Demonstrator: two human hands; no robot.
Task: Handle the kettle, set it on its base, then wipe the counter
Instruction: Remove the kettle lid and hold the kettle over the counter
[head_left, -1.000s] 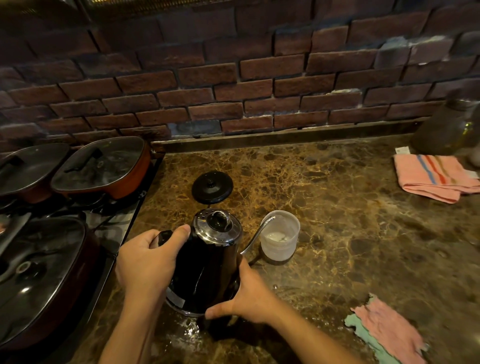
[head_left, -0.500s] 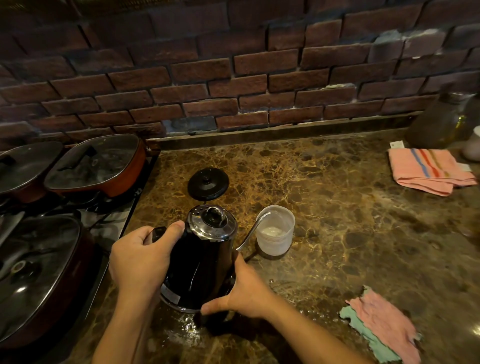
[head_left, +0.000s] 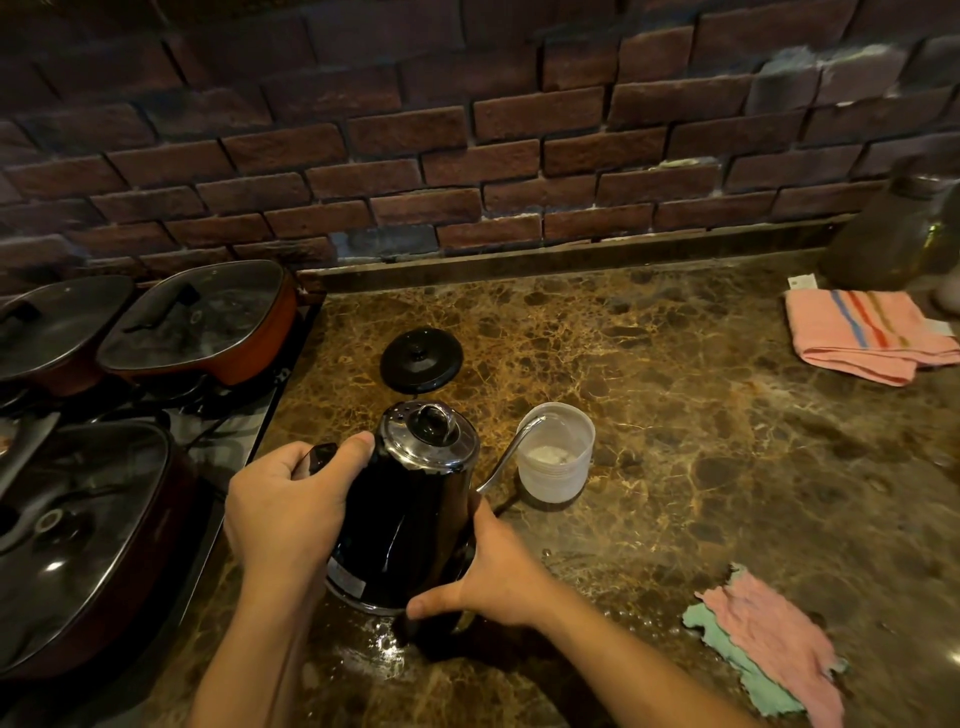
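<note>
So over by the bench's left edge there's the stove with lidded pans, not part of this. Next to that, near the front edge, the left hand has its fingers wrapped tight round the kettle handle, and the kettle's tipped away toward the back wall, spout hanging over the rim of a little plastic cup. The right hand is curled loosely against the kettle's lower side near the bottom, steadying it more than gripping. Base is the black disc sitting behind the kettle, toward the back edge, well apart from it.

My read: still the handling step, pouring or draining into the cup. Can't see any water stream though. Next up it needs levelling, then lifting back and lowering square onto the base. After that a wipe, there's a wet patch at the front edge under the kettle, and a rag lying at the front right.

Versus a second ago, barely anything changed; both hands hold the same grip and the tilt looks about the same.
</note>
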